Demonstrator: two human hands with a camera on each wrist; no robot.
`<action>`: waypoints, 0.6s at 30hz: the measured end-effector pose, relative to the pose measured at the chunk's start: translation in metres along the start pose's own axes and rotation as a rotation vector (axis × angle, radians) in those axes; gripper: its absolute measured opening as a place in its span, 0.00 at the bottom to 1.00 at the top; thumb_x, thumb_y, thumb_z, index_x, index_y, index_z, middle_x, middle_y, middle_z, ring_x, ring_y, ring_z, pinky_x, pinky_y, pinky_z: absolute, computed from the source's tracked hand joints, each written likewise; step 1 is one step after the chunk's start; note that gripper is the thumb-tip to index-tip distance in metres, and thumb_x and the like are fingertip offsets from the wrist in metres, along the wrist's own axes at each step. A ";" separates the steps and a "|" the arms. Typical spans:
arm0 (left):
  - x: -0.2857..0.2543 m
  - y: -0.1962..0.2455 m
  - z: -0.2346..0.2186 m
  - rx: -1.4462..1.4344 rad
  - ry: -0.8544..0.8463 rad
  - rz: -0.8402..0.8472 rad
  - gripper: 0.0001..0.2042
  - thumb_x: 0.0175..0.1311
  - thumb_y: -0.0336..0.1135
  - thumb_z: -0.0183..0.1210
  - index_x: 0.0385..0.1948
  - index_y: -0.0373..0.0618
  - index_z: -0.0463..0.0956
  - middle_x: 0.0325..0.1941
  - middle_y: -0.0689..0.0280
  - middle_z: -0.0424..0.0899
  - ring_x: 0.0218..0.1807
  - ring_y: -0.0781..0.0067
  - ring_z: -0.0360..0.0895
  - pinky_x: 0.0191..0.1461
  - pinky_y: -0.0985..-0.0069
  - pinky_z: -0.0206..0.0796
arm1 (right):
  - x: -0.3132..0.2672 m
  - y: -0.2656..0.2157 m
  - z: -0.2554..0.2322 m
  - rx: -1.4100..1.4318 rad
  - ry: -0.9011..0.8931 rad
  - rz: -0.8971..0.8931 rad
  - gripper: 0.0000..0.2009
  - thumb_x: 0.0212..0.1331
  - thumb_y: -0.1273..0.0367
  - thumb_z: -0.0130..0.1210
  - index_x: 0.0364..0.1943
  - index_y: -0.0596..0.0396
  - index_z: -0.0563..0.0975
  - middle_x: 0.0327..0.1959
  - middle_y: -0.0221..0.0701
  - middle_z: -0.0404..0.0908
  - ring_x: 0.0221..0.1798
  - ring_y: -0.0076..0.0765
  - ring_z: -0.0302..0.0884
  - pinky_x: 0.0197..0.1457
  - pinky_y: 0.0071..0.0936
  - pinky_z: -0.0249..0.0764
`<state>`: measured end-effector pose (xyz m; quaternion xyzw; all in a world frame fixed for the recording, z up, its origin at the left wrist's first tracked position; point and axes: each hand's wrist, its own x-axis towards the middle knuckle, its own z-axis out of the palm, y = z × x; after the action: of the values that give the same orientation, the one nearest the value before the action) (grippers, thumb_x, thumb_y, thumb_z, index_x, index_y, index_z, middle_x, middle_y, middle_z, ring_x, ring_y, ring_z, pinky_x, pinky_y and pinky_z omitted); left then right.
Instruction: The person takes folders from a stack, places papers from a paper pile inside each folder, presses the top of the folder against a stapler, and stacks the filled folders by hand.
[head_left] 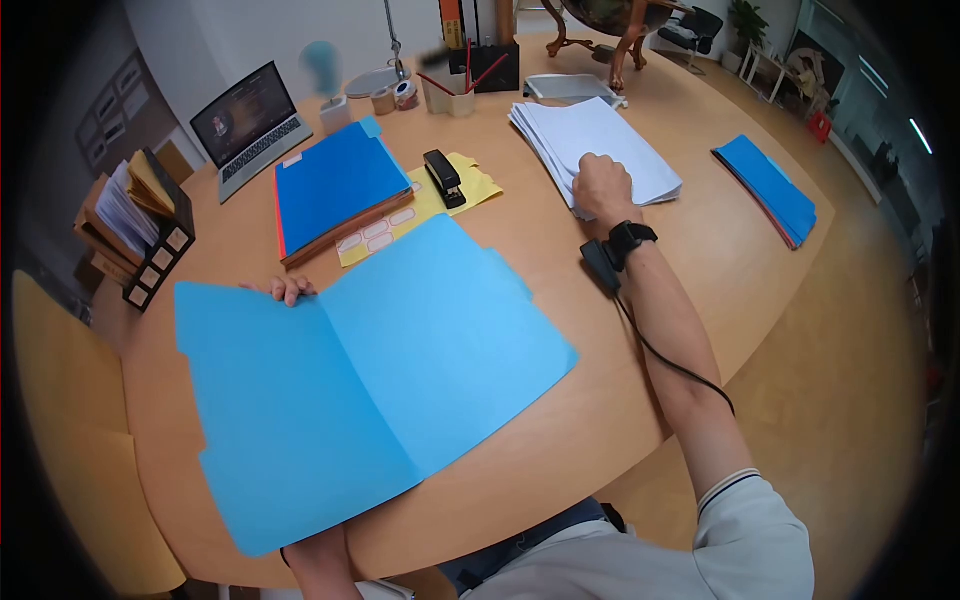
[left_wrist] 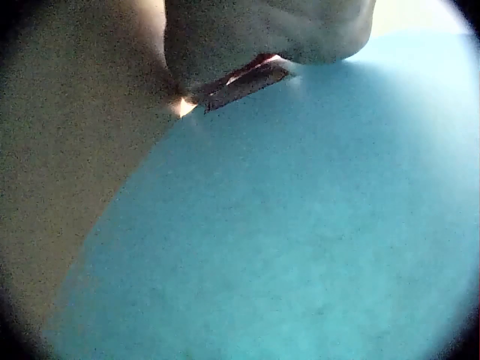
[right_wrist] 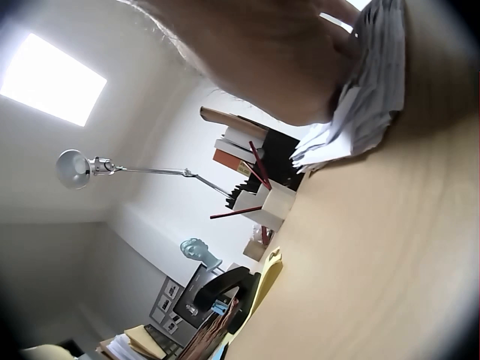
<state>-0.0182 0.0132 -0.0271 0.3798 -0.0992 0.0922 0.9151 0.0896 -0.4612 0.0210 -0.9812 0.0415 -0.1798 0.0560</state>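
Note:
A light blue file folder [head_left: 450, 340] is spread open over the near left of the desk. My left hand [head_left: 290, 290] supports it from beneath, its fingertips curled over the far edge by the fold; the rest of that hand is hidden under the folder. In the left wrist view the folder [left_wrist: 270, 217] fills most of the picture below the hand [left_wrist: 262, 30]. My right hand [head_left: 603, 187], fingers curled, grips sheets at the near edge of a stack of white paper [head_left: 630, 150]. The right wrist view shows this paper [right_wrist: 367, 97] bent and fanned beneath the hand.
A dark blue folder pile [head_left: 340, 185] lies beyond the open folder, beside a black stapler [head_left: 444, 180] on yellow paper [head_left: 475, 190]. A laptop [head_left: 245, 120], file rack [head_left: 160, 240] and pen holder [head_left: 450, 98] stand farther back. Blue folders [head_left: 765, 190] lie by the right edge.

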 end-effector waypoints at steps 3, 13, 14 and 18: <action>0.001 0.004 -0.012 -0.074 -0.131 0.011 0.30 0.80 0.63 0.31 0.30 0.48 0.70 0.26 0.65 0.72 0.44 0.65 0.71 0.66 0.68 0.62 | -0.001 0.003 0.005 0.014 0.054 0.052 0.08 0.60 0.72 0.54 0.37 0.61 0.83 0.38 0.51 0.86 0.44 0.60 0.86 0.49 0.50 0.82; 0.010 -0.003 -0.047 -0.298 -0.182 0.115 0.22 0.81 0.53 0.40 0.32 0.47 0.72 0.30 0.65 0.75 0.48 0.65 0.71 0.70 0.67 0.60 | 0.003 -0.029 -0.032 0.297 0.491 0.076 0.10 0.58 0.71 0.53 0.41 0.58 0.80 0.28 0.51 0.85 0.34 0.60 0.85 0.42 0.52 0.80; 0.010 -0.004 -0.047 -0.303 -0.208 0.100 0.20 0.80 0.52 0.42 0.32 0.47 0.72 0.30 0.65 0.75 0.48 0.65 0.72 0.70 0.67 0.59 | -0.001 -0.045 -0.039 0.394 0.517 -0.033 0.09 0.58 0.71 0.53 0.40 0.57 0.80 0.28 0.51 0.85 0.34 0.61 0.85 0.42 0.53 0.79; 0.004 0.000 -0.054 -0.302 -0.266 0.075 0.17 0.79 0.48 0.47 0.33 0.46 0.72 0.31 0.65 0.75 0.49 0.66 0.72 0.70 0.67 0.58 | -0.031 -0.115 -0.060 0.754 0.431 -0.386 0.09 0.57 0.73 0.54 0.42 0.58 0.77 0.27 0.51 0.83 0.33 0.58 0.84 0.40 0.48 0.79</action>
<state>-0.0090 0.0522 -0.0631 0.2431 -0.2462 0.0594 0.9363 0.0464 -0.3501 0.0808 -0.8225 -0.1992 -0.3890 0.3641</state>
